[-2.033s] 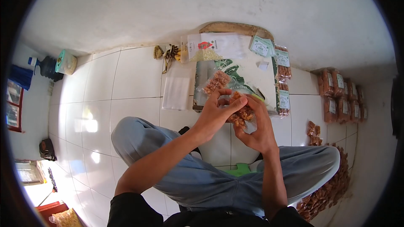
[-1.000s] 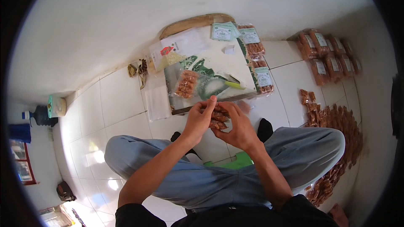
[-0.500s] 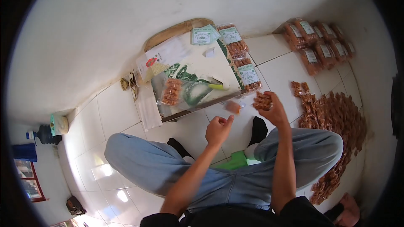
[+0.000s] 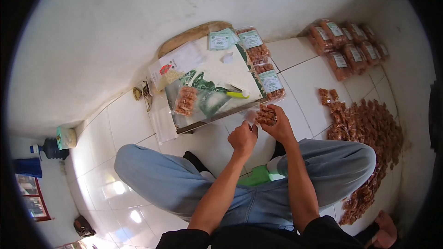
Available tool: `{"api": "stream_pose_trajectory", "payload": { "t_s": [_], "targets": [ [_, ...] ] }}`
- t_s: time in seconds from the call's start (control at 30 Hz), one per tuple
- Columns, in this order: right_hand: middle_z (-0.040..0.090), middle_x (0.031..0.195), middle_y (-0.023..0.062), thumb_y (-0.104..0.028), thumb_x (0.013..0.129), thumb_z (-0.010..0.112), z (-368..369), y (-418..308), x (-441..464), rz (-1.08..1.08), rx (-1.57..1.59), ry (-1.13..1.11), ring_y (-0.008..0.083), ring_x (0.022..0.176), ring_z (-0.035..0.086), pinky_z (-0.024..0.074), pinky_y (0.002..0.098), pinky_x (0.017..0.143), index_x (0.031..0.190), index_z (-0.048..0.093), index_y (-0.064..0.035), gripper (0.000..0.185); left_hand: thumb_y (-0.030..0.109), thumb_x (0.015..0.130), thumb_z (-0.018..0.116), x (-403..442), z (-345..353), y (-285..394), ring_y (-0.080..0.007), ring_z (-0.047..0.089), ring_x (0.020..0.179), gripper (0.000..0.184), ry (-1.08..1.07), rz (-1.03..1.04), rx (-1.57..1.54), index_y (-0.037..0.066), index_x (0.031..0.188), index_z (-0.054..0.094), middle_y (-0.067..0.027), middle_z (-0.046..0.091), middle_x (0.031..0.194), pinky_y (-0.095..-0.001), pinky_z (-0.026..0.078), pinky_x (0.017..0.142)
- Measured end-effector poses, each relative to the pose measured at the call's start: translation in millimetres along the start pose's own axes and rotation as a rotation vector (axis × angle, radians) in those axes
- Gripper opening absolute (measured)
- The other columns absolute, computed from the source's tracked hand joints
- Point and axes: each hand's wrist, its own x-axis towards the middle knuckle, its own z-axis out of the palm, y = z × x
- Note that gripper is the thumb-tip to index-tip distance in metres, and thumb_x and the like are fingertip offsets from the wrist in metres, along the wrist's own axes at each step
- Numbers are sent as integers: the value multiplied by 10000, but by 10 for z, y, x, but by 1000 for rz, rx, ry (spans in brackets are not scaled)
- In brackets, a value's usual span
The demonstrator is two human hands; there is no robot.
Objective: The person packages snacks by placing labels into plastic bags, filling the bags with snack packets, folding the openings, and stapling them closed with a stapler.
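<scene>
My right hand [image 4: 280,127] is closed around a small bunch of brown snack packets [image 4: 266,115], just off the front edge of the low table. Close beside it, my left hand [image 4: 243,138] is curled with its thumb up, pinching a clear plastic bag [image 4: 251,115]; the edge in its fingers is partly hidden. On the low table [image 4: 230,76], a filled snack pack [image 4: 186,101] lies at the left. A yellow-green cutter or stapler-like tool [image 4: 238,95] rests near the table's front right.
Labelled snack packs [image 4: 270,83] line the table's right side, near green-and-white label cards [image 4: 218,40]. A large heap of small snack packets [image 4: 367,133] covers the floor at right. Finished packs [image 4: 355,54] are stacked by the wall. Someone's bare foot [image 4: 385,233] shows at lower right.
My right hand has moved left with the snack packets, bringing them up to the plastic bag. My left hand has shifted slightly to the right and up, and the two hands are now close together.
</scene>
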Motion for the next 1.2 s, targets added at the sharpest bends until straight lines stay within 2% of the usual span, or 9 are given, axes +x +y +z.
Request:
{"api": "stream_pose_trajectory", "payload": {
  "t_s": [0.2,0.27,0.4,0.57,0.8,0.87,0.97,1.1,1.2],
  "targets": [
    [631,1087,101,-157,694,796,56,-44,39,169,180,-91,221,988,619,500,338,881,1232,506,-17,628,310,880,576,-148,-63,-12,-366,656,660,211,76,42,-75,117,797,602,-111,669,673,-476,483,580],
    [649,1059,72,-152,739,776,70,-65,86,514,564,-213,183,955,627,510,350,840,1232,516,-23,572,299,885,566,-191,-83,-23,-373,652,658,206,101,55,-96,115,796,589,-114,666,674,-482,481,577],
    [656,1078,62,-129,787,731,104,-133,183,626,831,-252,163,954,625,515,353,812,1234,525,-41,500,256,883,578,-242,-48,-105,-351,638,631,174,180,126,-153,112,785,573,-95,650,677,-456,475,554],
    [641,1163,62,-141,847,675,201,-140,277,759,1158,-560,171,971,627,522,327,801,1285,516,-66,472,215,877,596,-259,-66,-159,-314,623,606,142,298,216,-224,109,783,576,-79,634,685,-422,466,534],
    [613,1207,73,-128,828,737,445,-262,327,448,811,-538,152,1032,600,504,296,849,1418,412,-32,681,166,842,608,-263,-94,-184,-287,616,588,121,385,291,-319,85,757,578,-74,629,699,-398,472,530],
    [658,1148,86,-152,810,759,577,-262,389,63,627,-486,155,1009,618,499,289,869,1379,448,-5,664,155,838,610,-247,-132,-195,-285,619,599,109,392,304,-334,82,762,584,-79,628,700,-395,473,535],
    [654,1149,104,-189,824,761,676,-285,490,185,581,-594,164,1055,595,472,295,933,1408,385,24,727,143,832,614,-225,-143,-262,-276,619,610,92,356,318,-333,78,771,591,-82,626,699,-389,474,540],
    [633,1196,127,-236,826,767,821,-379,671,104,551,-711,166,1109,571,453,297,960,1423,348,23,774,130,835,622,-232,-204,-270,-260,624,628,80,292,400,-451,70,787,599,-88,622,706,-370,486,555],
    [601,1256,134,-245,818,774,1031,-383,762,109,838,-833,182,1165,545,430,315,996,1438,318,12,812,125,837,635,-235,-245,-259,-252,639,649,68,210,437,-458,64,814,618,-92,635,738,-357,503,576]
  ]
}}
